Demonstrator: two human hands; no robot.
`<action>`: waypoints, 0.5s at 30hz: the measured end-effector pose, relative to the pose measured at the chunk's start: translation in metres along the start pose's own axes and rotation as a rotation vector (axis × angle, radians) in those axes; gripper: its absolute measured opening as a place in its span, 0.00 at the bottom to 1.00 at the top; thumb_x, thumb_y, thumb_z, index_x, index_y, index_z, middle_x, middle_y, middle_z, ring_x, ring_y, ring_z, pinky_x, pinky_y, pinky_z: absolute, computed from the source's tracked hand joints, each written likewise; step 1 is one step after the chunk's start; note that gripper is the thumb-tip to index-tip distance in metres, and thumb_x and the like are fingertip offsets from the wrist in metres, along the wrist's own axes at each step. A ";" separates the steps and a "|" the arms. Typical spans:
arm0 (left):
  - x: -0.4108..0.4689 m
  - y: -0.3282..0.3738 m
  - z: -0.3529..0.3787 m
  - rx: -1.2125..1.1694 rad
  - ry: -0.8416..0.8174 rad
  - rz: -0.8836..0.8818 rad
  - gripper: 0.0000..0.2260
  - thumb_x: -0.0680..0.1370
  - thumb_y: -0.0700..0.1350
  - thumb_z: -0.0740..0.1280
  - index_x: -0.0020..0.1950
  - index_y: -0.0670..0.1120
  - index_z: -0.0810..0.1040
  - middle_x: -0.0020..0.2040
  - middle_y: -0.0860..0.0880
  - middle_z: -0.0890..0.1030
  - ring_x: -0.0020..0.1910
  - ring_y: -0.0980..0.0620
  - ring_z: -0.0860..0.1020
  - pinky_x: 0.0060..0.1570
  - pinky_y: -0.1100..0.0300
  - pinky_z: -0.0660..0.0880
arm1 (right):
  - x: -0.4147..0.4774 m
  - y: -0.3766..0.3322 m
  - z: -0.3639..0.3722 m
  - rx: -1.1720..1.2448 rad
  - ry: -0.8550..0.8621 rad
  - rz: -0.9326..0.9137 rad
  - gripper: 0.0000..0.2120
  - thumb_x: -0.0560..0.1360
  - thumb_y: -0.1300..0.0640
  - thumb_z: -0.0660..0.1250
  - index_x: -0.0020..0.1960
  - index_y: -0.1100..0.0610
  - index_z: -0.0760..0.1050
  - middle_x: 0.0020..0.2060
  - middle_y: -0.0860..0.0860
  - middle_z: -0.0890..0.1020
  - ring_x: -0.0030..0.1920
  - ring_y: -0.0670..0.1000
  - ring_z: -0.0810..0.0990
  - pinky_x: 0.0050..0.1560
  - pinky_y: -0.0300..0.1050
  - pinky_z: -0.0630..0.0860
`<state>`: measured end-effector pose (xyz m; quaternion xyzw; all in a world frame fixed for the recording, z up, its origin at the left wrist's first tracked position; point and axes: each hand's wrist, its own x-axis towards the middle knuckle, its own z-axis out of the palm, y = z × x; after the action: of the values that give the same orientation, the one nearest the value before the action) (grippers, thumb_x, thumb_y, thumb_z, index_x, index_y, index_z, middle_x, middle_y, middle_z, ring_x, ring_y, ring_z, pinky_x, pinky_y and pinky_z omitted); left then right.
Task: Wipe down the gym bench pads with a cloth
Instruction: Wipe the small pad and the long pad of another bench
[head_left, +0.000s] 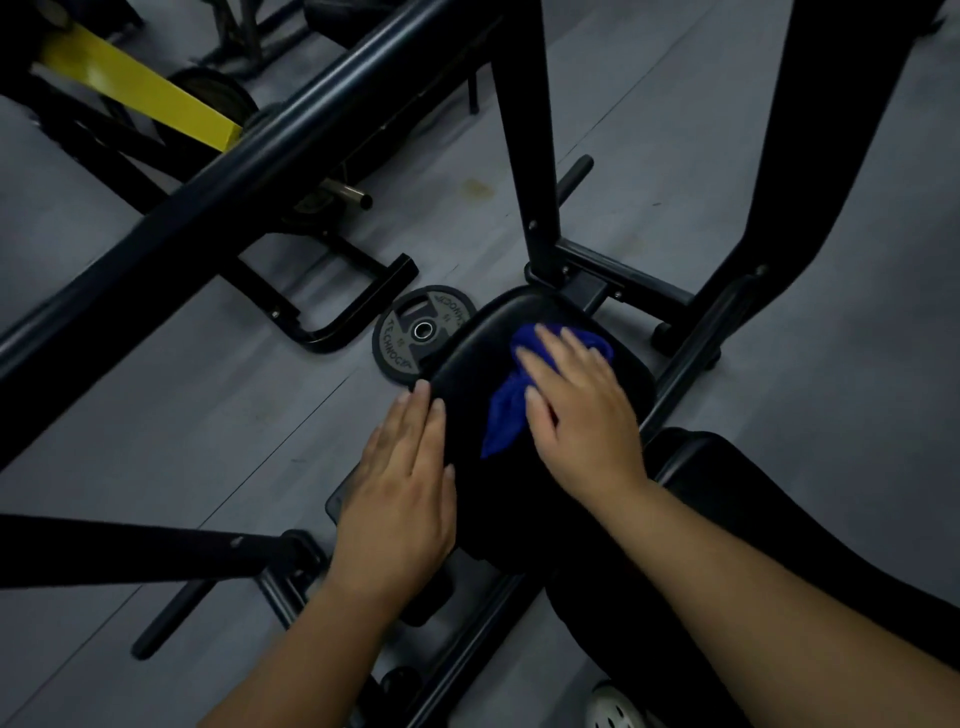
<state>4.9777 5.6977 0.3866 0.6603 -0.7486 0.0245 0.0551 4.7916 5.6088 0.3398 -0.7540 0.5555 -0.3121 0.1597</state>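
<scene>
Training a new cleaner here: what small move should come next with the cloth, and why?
Probably slide the right hand, flat on the crumpled blue cloth, leftward across the black padded seat toward the left hand: the cloth covers only the pad's right side, and the left hand steadies its near-left edge.

Pretty tight around the seat pad (467, 364). An upright (527, 156) is standing right at its far end and a rail (691, 353) is running along the right side, blocking both ways. A plate (410, 338) is lying on the floor (234, 415) just off the far-left corner. A bar (234, 171) is crossing above on the left. Bare floor is sitting open left of the seat pad. The back pad (779, 519) is crowding the near right.
</scene>
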 end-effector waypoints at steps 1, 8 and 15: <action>-0.003 -0.001 -0.001 -0.006 -0.002 -0.010 0.25 0.81 0.46 0.56 0.78 0.40 0.63 0.80 0.42 0.60 0.79 0.45 0.59 0.75 0.50 0.58 | 0.005 -0.015 0.003 -0.008 0.020 0.105 0.24 0.79 0.50 0.53 0.73 0.50 0.72 0.76 0.52 0.67 0.77 0.58 0.61 0.75 0.60 0.59; -0.009 0.000 -0.009 -0.065 -0.026 0.019 0.27 0.78 0.41 0.56 0.79 0.41 0.61 0.80 0.43 0.60 0.79 0.44 0.59 0.76 0.48 0.59 | -0.097 -0.013 0.009 -0.087 -0.164 -0.334 0.23 0.78 0.50 0.59 0.73 0.49 0.70 0.76 0.52 0.66 0.77 0.57 0.62 0.73 0.60 0.62; 0.022 0.020 0.002 0.150 -0.069 0.237 0.27 0.77 0.45 0.56 0.76 0.42 0.68 0.78 0.44 0.66 0.78 0.45 0.62 0.76 0.49 0.56 | -0.058 -0.031 0.014 -0.052 0.008 0.201 0.25 0.79 0.48 0.53 0.74 0.51 0.69 0.77 0.54 0.64 0.77 0.62 0.59 0.76 0.61 0.55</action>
<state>4.9556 5.6783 0.3881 0.5701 -0.8188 0.0640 -0.0234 4.8123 5.6719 0.3306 -0.6969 0.6370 -0.2831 0.1683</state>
